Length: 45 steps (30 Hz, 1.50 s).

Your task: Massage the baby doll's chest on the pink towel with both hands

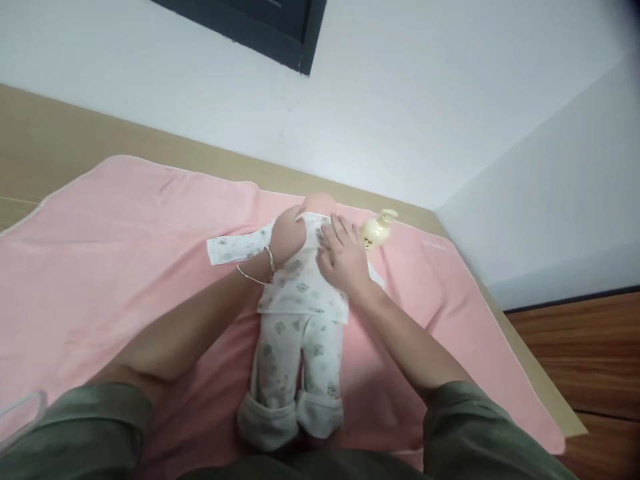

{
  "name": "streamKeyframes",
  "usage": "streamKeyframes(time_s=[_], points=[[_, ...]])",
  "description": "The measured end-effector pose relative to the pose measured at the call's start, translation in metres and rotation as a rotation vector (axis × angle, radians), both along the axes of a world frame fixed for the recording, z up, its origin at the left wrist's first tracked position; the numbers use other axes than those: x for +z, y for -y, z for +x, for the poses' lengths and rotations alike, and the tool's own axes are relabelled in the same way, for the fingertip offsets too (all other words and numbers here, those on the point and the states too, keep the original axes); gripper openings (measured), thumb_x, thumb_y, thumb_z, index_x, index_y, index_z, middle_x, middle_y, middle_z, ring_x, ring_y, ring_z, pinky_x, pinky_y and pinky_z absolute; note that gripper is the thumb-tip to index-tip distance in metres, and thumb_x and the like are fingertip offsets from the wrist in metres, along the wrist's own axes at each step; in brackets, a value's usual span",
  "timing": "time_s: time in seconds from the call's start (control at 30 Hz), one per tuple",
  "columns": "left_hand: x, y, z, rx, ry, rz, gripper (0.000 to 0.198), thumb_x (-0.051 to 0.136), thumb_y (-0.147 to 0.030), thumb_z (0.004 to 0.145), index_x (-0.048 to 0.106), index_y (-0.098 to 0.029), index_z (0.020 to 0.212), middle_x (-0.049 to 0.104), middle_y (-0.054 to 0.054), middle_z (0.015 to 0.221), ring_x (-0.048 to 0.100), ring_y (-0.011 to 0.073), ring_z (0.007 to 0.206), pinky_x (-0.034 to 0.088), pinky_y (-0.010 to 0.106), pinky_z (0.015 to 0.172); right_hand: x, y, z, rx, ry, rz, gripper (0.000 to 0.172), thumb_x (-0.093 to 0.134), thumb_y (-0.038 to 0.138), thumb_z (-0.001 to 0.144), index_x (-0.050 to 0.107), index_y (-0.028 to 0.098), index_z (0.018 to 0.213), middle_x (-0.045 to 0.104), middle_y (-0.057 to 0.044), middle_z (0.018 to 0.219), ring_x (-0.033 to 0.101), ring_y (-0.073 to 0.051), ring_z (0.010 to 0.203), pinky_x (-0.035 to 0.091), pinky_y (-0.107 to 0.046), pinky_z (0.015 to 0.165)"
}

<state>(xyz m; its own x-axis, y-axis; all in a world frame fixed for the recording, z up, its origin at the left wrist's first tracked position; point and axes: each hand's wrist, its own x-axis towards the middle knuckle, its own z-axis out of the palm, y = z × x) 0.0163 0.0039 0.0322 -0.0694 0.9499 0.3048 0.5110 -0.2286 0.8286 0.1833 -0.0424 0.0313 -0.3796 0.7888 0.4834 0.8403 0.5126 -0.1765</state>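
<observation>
A doll lies on its back or front, I cannot tell which, with its bare, smooth head (320,202) at the far end. It wears a white printed shirt (303,288) and matching trousers (280,353) with turned-up cuffs. At the neckline, my left hand (289,237) is closed with its fingers curled on the shirt's collar edge; a bangle circles that wrist. Flat on the other side of the upper shirt, my right hand (345,257) has its fingers stretched out. One sleeve (235,247) spreads out to the left; the other is mostly behind my right hand and forearm.
A pale yellow pump bottle (376,230) stands just right of the doll's head. Beneath everything, a pink blanket (125,267) covers much of a wooden surface (65,123). White walls rise behind and to the right, with a dark frame (270,40) above.
</observation>
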Motion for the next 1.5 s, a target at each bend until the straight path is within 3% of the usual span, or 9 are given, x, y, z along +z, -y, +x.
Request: streamKeyframes(time_s=[0.17, 0.27, 0.4, 0.6, 0.87, 1.07, 1.33, 1.43, 1.5], points=[[0.067, -0.011, 0.049, -0.149, 0.363, -0.114, 0.039, 0.042, -0.03, 0.105, 0.069, -0.012, 0.126, 0.067, 0.012, 0.143, 0.062, 0.0257, 0.138, 0.049, 0.041, 0.122, 0.052, -0.034, 0.05, -0.027, -0.088, 0.247, 0.056, 0.043, 0.03, 0.097, 0.051, 0.024, 0.152, 0.037, -0.011, 0.173, 0.023, -0.033, 0.165, 0.019, -0.071, 0.131], [0.085, -0.016, 0.079, -0.26, 0.51, -0.171, 0.053, 0.022, -0.04, 0.112, 0.06, -0.015, 0.139, 0.063, 0.012, 0.147, 0.061, 0.0217, 0.141, 0.052, 0.039, 0.119, 0.065, -0.066, 0.073, -0.069, -0.133, 0.229, 0.057, 0.042, 0.037, 0.1, 0.047, 0.021, 0.154, 0.029, -0.014, 0.176, 0.017, -0.037, 0.167, 0.014, -0.075, 0.129], [0.075, -0.028, 0.098, -0.321, 0.424, -0.206, 0.077, -0.001, -0.053, 0.11, 0.053, -0.017, 0.15, 0.062, 0.016, 0.147, 0.062, 0.0245, 0.14, 0.058, 0.04, 0.112, 0.06, -0.091, 0.091, -0.057, -0.16, 0.122, 0.06, 0.04, 0.046, 0.103, 0.043, 0.021, 0.157, 0.027, -0.016, 0.176, 0.018, -0.038, 0.166, 0.012, -0.077, 0.128], [0.071, -0.042, 0.11, -0.427, 0.336, -0.227, 0.086, -0.008, -0.052, 0.107, 0.061, -0.015, 0.142, 0.061, 0.019, 0.148, 0.057, 0.029, 0.145, 0.059, 0.045, 0.107, 0.045, -0.078, 0.096, -0.094, -0.234, -0.034, 0.064, 0.032, 0.046, 0.105, 0.04, 0.012, 0.159, 0.031, -0.023, 0.173, 0.024, -0.037, 0.164, 0.015, -0.073, 0.13], [0.092, -0.016, 0.113, -0.583, 1.067, -0.585, 0.064, 0.018, -0.048, 0.112, 0.06, -0.005, 0.135, 0.064, 0.023, 0.141, 0.057, 0.0309, 0.145, 0.05, 0.047, 0.122, 0.045, -0.063, 0.077, -0.225, -0.034, 0.018, 0.062, 0.023, 0.04, 0.11, 0.058, 0.003, 0.144, 0.059, -0.024, 0.154, 0.05, -0.038, 0.149, 0.018, -0.067, 0.132], [0.081, -0.006, 0.097, -0.528, 1.414, -0.756, 0.057, 0.029, -0.046, 0.11, 0.055, -0.008, 0.143, 0.07, 0.02, 0.129, 0.07, 0.0275, 0.128, 0.061, 0.039, 0.109, 0.05, -0.059, 0.064, -0.322, -0.02, 0.044, 0.057, 0.023, 0.039, 0.112, 0.07, 0.01, 0.124, 0.071, -0.019, 0.135, 0.06, -0.034, 0.134, 0.022, -0.065, 0.131], [0.063, 0.006, 0.053, -0.571, 1.069, -0.585, 0.058, 0.024, -0.044, 0.107, 0.055, -0.014, 0.145, 0.064, 0.018, 0.146, 0.057, 0.0248, 0.147, 0.054, 0.043, 0.119, 0.046, -0.065, 0.061, -0.4, -0.068, 0.038, 0.051, 0.032, 0.043, 0.111, 0.074, 0.015, 0.106, 0.074, -0.017, 0.117, 0.062, -0.035, 0.125, 0.027, -0.067, 0.127], [0.068, 0.002, 0.039, -0.569, 0.881, -0.413, 0.056, 0.019, -0.039, 0.107, 0.061, -0.019, 0.138, 0.067, 0.013, 0.142, 0.056, 0.0251, 0.148, 0.053, 0.049, 0.12, 0.05, -0.063, 0.061, -0.397, -0.064, 0.003, 0.052, 0.031, 0.045, 0.111, 0.073, 0.015, 0.115, 0.069, -0.019, 0.138, 0.052, -0.038, 0.144, 0.015, -0.074, 0.129], [0.07, 0.001, 0.034, -0.539, 0.807, -0.322, 0.055, 0.019, -0.038, 0.107, 0.063, -0.02, 0.133, 0.07, 0.012, 0.136, 0.057, 0.0269, 0.146, 0.053, 0.053, 0.119, 0.053, -0.055, 0.056, -0.413, -0.055, -0.006, 0.053, 0.032, 0.048, 0.11, 0.069, 0.014, 0.13, 0.053, -0.02, 0.16, 0.034, -0.042, 0.158, 0.005, -0.08, 0.127]])
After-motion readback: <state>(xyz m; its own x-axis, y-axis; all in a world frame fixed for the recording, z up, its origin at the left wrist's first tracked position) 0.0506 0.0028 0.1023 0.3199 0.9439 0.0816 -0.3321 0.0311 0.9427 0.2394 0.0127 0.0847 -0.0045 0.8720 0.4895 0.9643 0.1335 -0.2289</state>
